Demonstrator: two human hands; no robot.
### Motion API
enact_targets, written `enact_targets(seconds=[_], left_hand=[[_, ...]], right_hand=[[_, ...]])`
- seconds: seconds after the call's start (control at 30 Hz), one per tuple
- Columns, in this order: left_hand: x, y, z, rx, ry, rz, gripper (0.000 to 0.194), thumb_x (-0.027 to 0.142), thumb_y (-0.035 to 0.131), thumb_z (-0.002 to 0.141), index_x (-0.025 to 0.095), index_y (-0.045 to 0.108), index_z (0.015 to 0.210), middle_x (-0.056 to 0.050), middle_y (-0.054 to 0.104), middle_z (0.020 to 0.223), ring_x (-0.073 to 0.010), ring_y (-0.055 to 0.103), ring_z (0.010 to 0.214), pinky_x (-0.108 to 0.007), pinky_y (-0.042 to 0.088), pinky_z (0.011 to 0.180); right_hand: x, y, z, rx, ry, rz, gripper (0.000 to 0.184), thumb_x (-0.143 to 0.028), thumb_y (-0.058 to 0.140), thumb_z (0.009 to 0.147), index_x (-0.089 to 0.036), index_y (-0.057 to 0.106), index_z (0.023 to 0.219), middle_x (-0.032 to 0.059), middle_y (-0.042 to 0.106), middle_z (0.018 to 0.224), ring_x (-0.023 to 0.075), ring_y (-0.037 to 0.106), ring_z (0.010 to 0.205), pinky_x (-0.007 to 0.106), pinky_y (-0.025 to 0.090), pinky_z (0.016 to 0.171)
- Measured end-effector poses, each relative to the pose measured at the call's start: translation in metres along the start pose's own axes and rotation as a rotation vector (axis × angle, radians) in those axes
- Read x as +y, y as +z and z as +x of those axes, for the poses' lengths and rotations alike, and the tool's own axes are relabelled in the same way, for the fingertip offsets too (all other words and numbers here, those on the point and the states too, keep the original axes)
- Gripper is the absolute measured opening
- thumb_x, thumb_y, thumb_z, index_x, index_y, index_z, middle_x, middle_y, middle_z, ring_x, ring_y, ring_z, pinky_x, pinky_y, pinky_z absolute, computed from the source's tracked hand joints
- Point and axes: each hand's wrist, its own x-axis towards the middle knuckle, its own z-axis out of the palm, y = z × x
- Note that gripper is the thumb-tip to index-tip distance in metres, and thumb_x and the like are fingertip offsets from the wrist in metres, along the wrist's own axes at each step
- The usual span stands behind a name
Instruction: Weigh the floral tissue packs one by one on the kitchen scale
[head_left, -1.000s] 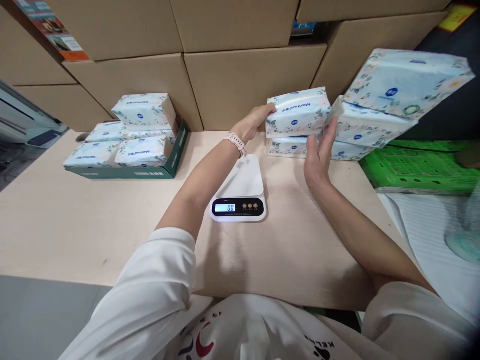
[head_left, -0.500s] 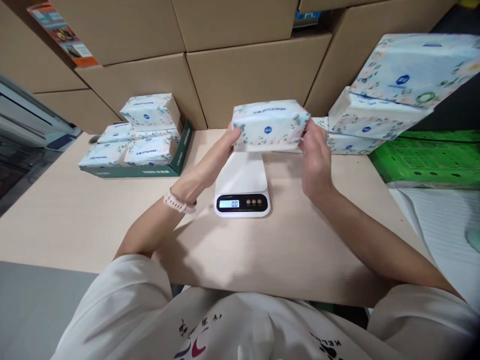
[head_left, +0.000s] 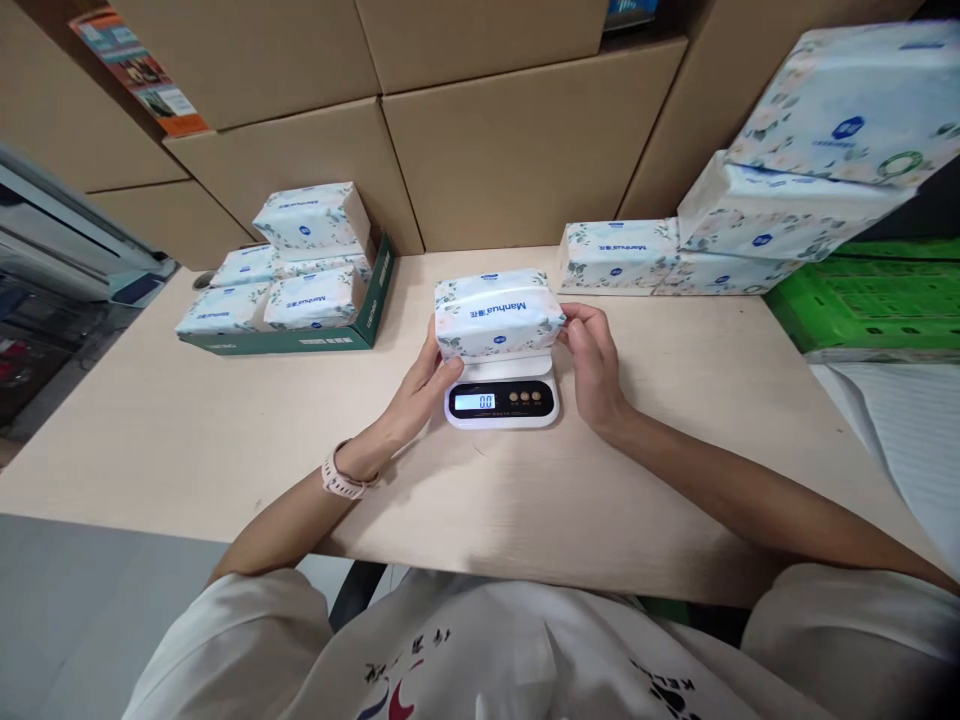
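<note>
A white floral tissue pack [head_left: 498, 313] rests on or just above the white kitchen scale [head_left: 502, 397], whose display reads 0.0. My left hand [head_left: 422, 392] grips the pack's left end and my right hand [head_left: 592, 360] grips its right end. Both hands have fingers curled round the pack. A pale watch sits on my left wrist.
A green tray [head_left: 367, 322] with several tissue packs stands at the back left. More packs [head_left: 619, 255] are stacked at the back right, beside a green crate [head_left: 870, 310]. Cardboard boxes [head_left: 517, 140] line the back of the wooden table [head_left: 225, 440]. White paper lies at the right.
Both hands lifted a tissue pack off the right stack, carried it left and toward me, and lowered it onto the scale.
</note>
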Motion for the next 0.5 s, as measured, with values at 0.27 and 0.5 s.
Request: enact_targets(seconds=[0.27,0.5], left_hand=[[-0.038,-0.003,-0.008,0.230,-0.199,-0.190,0.084,0.075,0.051,0.103,0.034,0.033,0.174,0.002,0.020,0.186,-0.0311,0.008,0.175,-0.053,0.006,0.146],[-0.053,-0.006,-0.003,0.362,-0.243,-0.395,0.067,0.060,0.056,0.106,0.027,0.053,0.163,-0.004,0.039,0.180,-0.0328,0.027,0.171,-0.052,0.018,0.145]], right_hand=[[0.019,-0.004,0.000,0.167,0.039,0.043,0.052,-0.074,0.054,0.100,-0.029,0.067,0.123,0.0067,0.073,0.129,0.0238,0.070,0.122,0.049,0.056,0.116],[0.029,-0.010,0.008,0.215,0.164,0.103,0.051,-0.071,0.056,0.099,-0.027,0.069,0.122,0.0056,0.075,0.127,0.0212,0.071,0.121,0.045,0.055,0.116]])
